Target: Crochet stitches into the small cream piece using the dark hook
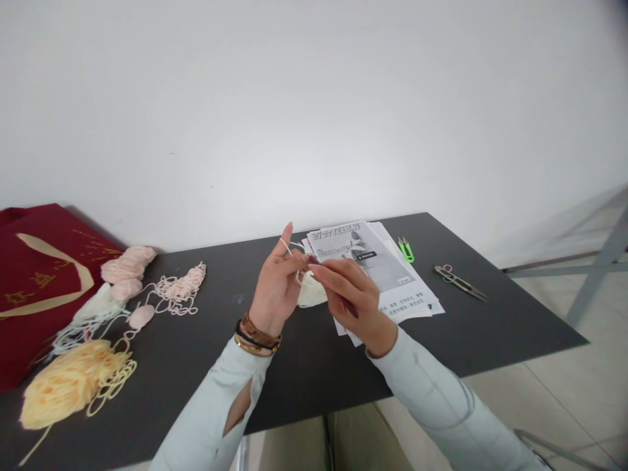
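Cream yarn (311, 294) shows thin, pale, curving strands.

Yarn (71, 383) left — scissors (461, 284) right

The scene is evenly bright, lit by a source out of view. The pale wall (304, 131) glows strongest just above the centre and greys gently towards eleven and one o'clock. Shadows are soft; one spreads behind the red bag (49, 275) near nine o'clock. The dark table (206, 366) shows little glare. A dark, bluish patch clouds the corner at two o'clock, and wide-angle stretching draws out the table's corner between three and four. Fine print on the sheets (392, 275) is too soft to read.
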{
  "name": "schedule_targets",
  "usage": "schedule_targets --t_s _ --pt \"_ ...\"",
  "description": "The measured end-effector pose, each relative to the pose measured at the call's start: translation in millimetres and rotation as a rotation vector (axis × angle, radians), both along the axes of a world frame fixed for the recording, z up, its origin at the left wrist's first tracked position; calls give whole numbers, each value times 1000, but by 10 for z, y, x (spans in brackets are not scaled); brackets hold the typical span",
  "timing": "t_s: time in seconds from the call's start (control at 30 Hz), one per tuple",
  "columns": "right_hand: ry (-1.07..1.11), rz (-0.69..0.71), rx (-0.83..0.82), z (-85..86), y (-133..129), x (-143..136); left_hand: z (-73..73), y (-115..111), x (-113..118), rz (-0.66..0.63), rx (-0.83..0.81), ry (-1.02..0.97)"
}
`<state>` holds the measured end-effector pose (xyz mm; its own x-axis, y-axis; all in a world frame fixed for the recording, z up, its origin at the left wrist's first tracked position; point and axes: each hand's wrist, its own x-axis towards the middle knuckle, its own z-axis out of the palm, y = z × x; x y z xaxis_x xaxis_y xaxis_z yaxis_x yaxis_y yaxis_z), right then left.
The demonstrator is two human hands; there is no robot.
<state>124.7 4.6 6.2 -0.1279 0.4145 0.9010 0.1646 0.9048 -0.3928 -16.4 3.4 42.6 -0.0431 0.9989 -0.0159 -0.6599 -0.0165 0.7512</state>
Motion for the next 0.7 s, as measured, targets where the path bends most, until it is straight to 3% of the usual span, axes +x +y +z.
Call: schedule_targets --t_s 0.07,0.13,0.27,0.4,0.7 --pt "-41 41 43 7 7 33 39 17 -103 -107 -13 -15" --pt "57 109 -27 38 18 30 70 27 -200 -180 10 12" --pt "360 277 -406 94 35 -41 103 17 -292 -267 58 81" --pt "539 433 -651 111 44 -69 117 -8 -273 -240 102 92" --pt "690 462 -833 220 24 -21 149 -31 -260 -175 179 134"
